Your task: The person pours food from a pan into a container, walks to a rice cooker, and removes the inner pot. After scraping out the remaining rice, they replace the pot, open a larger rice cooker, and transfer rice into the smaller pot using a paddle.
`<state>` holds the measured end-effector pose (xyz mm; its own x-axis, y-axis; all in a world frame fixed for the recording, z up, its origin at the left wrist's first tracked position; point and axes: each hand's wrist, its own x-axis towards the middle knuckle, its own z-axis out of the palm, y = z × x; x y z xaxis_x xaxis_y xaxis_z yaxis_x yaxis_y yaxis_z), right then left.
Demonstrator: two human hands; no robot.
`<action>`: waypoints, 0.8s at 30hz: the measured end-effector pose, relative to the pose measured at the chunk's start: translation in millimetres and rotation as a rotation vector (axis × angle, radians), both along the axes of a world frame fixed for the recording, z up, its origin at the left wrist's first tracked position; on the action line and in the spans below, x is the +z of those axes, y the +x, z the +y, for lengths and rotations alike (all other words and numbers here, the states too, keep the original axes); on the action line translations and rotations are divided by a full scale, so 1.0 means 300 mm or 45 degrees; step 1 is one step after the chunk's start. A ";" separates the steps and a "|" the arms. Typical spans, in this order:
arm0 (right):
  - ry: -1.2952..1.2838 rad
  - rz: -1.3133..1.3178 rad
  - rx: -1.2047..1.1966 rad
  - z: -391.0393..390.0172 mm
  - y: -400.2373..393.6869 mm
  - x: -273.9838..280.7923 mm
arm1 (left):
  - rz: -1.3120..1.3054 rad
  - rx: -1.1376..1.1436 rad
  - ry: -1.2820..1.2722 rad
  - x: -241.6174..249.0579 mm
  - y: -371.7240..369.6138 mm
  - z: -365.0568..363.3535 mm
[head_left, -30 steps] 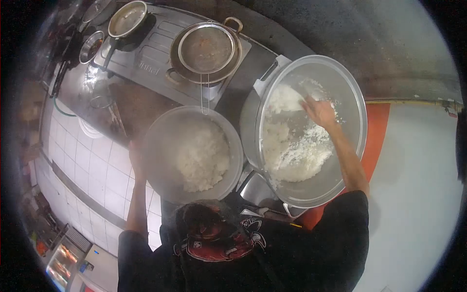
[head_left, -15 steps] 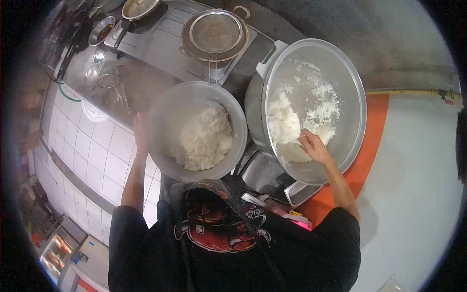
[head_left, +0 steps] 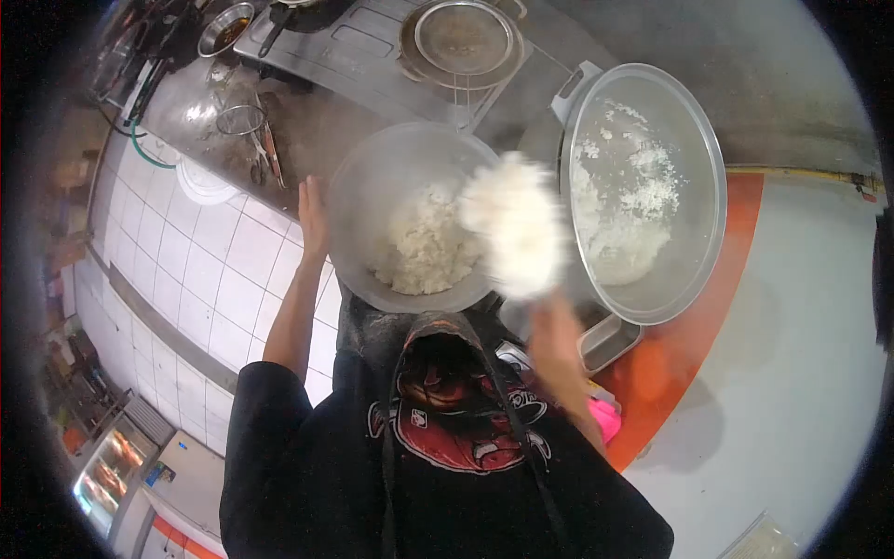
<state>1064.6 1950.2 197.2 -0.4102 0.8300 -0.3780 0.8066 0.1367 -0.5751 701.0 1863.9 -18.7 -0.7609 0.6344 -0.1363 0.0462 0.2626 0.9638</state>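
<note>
My left hand (head_left: 314,219) lies flat along the left outer side of a round metal basin (head_left: 354,177), fingers stretched out. Steaming white rice (head_left: 428,252) is heaped in the basin. Motion smears my right hand (head_left: 556,340), which is closed on a scoop-like thing under a big mound of rice (head_left: 518,228). That load is in the air over the basin's right rim, between the basin and a large tilted metal pot (head_left: 715,214). More rice (head_left: 643,200) clings inside the pot. The rice hides the scoop's shape.
A round strainer (head_left: 463,37) rests on a pan at the back. Scissors (head_left: 265,154) and a small wire strainer (head_left: 240,118) lie on the steel counter (head_left: 307,140). A bowl of dark liquid (head_left: 225,30) stands back left. A rectangular metal tray (head_left: 610,343) is below the pot.
My right hand has lifted a load of rice out of the pot and brought it left to the basin. The left hand stays at the basin's side. The view has shifted.
</note>
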 end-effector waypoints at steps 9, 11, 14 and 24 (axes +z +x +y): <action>0.098 0.249 -0.062 0.023 -0.046 -0.029 | -0.080 0.173 0.050 0.057 0.032 0.032; 0.040 0.514 -0.462 0.079 0.041 0.025 | -0.058 0.103 -0.005 0.054 0.027 0.025; 0.052 0.172 -0.433 0.320 0.209 0.121 | 0.667 -0.158 -0.258 -0.003 0.007 -0.008; 0.503 -1.623 0.589 1.079 0.640 0.022 | -0.079 0.118 -0.120 -0.017 0.002 -0.005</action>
<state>1256.5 2273.9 203.7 -0.2290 0.8533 -0.4685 0.5748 0.5069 0.6424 701.6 1862.4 -23.9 -0.8040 0.5438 -0.2408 -0.0414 0.3528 0.9348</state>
